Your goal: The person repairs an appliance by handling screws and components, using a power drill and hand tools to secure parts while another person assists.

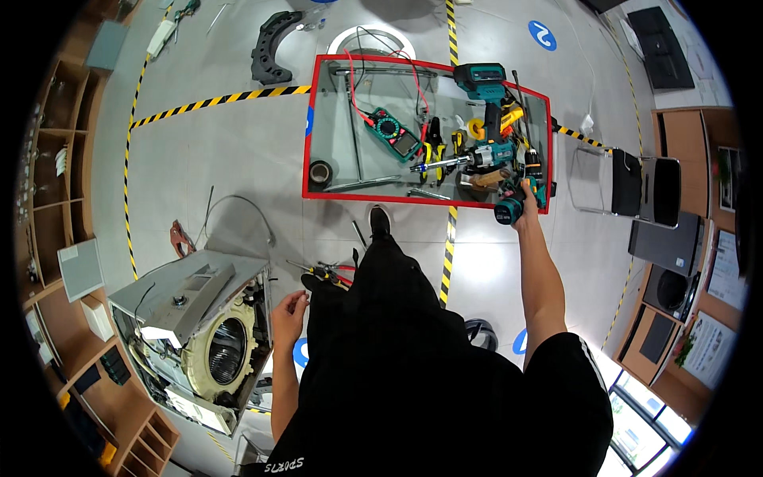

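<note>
Small drill [507, 211] in the right hand [526, 204], at the edge of a crowded table [331, 131]

The washing machine [199, 358] stands opened up on the left, its inner parts bare; a careless swing of the left hand [288, 314] could knock it against an exposed edge. The table is the likelier trouble spot: its right half is heaped with tools, so a pull on one could drag others along. The big drill [493, 119] lies across that heap with a long bit sticking out to the left, and a bump could roll it onto the pliers [433, 149]. The small drill's dark end reaches past the near rim, so a loose grip could drop it to the floor [214, 151]. Loose tools [324, 272] lie by the feet, where a step could turn into a stumble.

As for position, the small drill sits within the right hand, whose fingers are wrapped around it, at the table's near right corner; whether it is fully lifted I cannot tell. The big drill is just beyond that hand. The left hand is well apart from both, hanging low beside the washing machine, fingers loosely curled, with nothing visible in its grasp.
</note>
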A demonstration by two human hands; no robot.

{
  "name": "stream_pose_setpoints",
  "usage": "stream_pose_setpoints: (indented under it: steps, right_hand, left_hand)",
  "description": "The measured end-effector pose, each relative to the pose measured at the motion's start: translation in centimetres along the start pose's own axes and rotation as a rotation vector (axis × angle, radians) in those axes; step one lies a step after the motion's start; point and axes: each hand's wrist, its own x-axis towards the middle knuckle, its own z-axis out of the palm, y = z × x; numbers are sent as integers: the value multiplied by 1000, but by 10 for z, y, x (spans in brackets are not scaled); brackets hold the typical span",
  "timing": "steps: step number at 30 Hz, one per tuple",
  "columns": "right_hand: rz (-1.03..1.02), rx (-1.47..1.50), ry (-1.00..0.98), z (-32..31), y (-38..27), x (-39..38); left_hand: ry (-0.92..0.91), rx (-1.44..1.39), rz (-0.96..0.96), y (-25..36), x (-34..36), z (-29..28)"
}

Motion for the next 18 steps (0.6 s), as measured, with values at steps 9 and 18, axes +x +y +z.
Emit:
stream_pose_setpoints:
  steps: [9,18]
  right_hand:
    - [225,-601,153,19,-23,-29]
    - [288,-1420,193,25,-53,-18]
  left_hand:
    - [60,8,-5,-18,-5,-6]
    - [68,32,-9,-15,-3,-1]
